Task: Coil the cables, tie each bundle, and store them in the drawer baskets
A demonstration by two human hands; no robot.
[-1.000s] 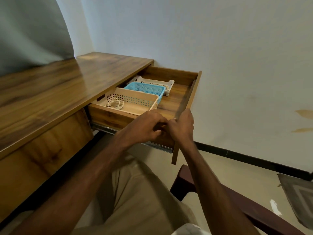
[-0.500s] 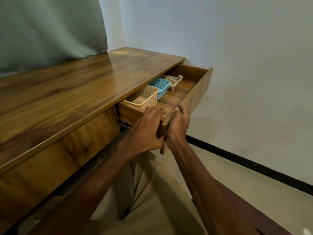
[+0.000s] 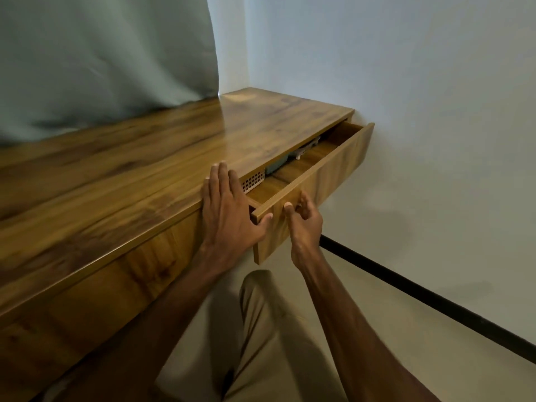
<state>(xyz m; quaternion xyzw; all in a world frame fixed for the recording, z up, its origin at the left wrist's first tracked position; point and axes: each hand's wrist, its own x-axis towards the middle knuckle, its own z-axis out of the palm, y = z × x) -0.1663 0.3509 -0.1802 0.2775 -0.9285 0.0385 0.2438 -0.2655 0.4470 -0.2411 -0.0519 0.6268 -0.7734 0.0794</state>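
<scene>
Brown wooden drawer (image 3: pixel 333 175) stands ajar. Left hand (image 3: pixel 229 216) lies flat, fingers straight, on the wooden desk top (image 3: pixel 145 169), thumb at the drawer's corner. Right hand (image 3: pixel 304 227), fingers loosely bent, touches the drawer front. Cream perforated plastic basket (image 3: pixel 253 181) (mostly hidden) sits just beside the left fingers.

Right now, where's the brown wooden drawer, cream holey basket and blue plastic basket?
Brown wooden drawer (image 3: pixel 333 179): head view, front panel.
Cream holey basket (image 3: pixel 253 181): head view, side wall.
Blue plastic basket (image 3: pixel 277 166): head view, end wall.
</scene>
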